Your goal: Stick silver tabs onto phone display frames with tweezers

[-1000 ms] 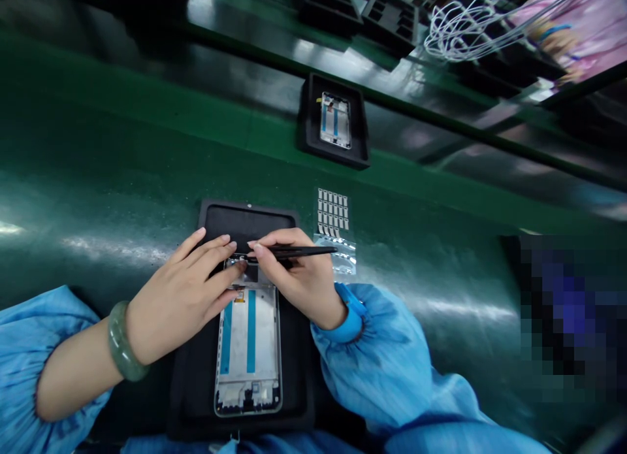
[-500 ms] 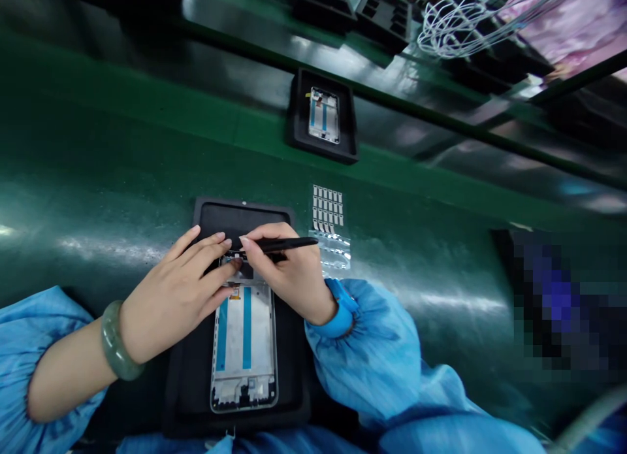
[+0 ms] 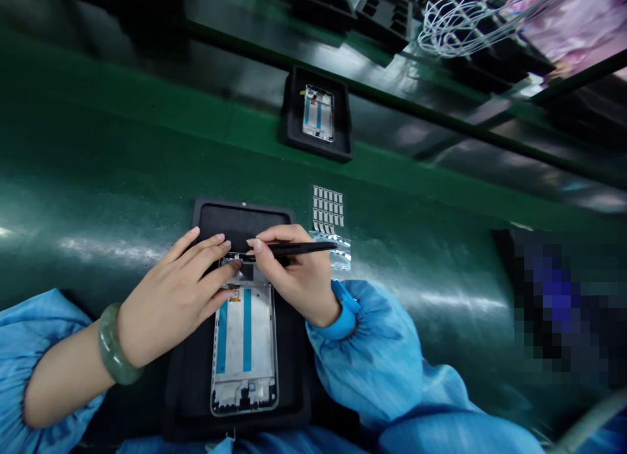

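Note:
A phone frame (image 3: 243, 349) with blue strips and a white backing lies on a black rubber tray (image 3: 240, 220). The fingertips of my left hand (image 3: 171, 291) rest flat on the frame's upper end, with a jade bangle (image 3: 112, 346) on that wrist. My right hand (image 3: 289, 277) grips black tweezers (image 3: 304, 248), whose tip meets the frame's upper end next to my left fingers. The tweezer tip and whatever it touches are partly hidden by my fingers.
A clear sheet of small metal parts (image 3: 328, 209) lies on the green bench (image 3: 98, 179) right of my tray. Farther back stands another black tray holding a phone frame (image 3: 317, 113). White wires (image 3: 453, 32) lie at the back, and a pixelated shape (image 3: 558, 304) sits at right.
The whole view has shifted slightly, and the far tray sits further left. My right hand has turned a little, so the tweezers lie more level. The frame has not visibly moved on its tray.

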Available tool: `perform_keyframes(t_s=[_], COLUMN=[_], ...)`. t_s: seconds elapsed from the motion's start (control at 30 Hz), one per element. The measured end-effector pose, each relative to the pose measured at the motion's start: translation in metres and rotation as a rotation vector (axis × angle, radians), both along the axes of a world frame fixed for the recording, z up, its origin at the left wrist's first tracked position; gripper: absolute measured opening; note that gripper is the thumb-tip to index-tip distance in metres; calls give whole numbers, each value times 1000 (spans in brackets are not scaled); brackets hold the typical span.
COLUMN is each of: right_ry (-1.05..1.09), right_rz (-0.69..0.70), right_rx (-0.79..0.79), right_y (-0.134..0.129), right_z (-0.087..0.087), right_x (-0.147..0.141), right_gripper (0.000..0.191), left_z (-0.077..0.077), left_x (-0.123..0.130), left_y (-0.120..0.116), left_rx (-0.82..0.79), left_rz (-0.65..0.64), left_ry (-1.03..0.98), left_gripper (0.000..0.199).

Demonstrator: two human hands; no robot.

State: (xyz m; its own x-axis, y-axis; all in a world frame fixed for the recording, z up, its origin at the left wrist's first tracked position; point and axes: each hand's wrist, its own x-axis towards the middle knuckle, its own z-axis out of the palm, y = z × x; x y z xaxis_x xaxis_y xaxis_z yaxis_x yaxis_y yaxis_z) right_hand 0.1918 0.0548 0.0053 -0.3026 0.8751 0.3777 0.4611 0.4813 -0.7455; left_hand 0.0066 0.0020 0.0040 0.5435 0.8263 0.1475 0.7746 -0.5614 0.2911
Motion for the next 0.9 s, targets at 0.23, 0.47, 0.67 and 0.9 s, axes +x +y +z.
perform_keyframes(t_s=[0.23,0.47,0.67,0.9], right_ry=[-34,-90,-87,3], right_rz=[55,66,85,-29], right_rx=[113,131,105,62], right_y=[-2,-2,-4,-4], right_z=[-3,0,1,0], right_x=[1,0,0,0], right_gripper=[12,10,6,8], left_z=[3,0,-1,0], left_x=[1,-1,-2,-1], left_y=[0,0,0,0], left_rx=[-19,-16,-13,-22], left_rz=[4,21,16,11], left_ry=[4,-32,-33,-52], left_gripper=[32,34,33,32])
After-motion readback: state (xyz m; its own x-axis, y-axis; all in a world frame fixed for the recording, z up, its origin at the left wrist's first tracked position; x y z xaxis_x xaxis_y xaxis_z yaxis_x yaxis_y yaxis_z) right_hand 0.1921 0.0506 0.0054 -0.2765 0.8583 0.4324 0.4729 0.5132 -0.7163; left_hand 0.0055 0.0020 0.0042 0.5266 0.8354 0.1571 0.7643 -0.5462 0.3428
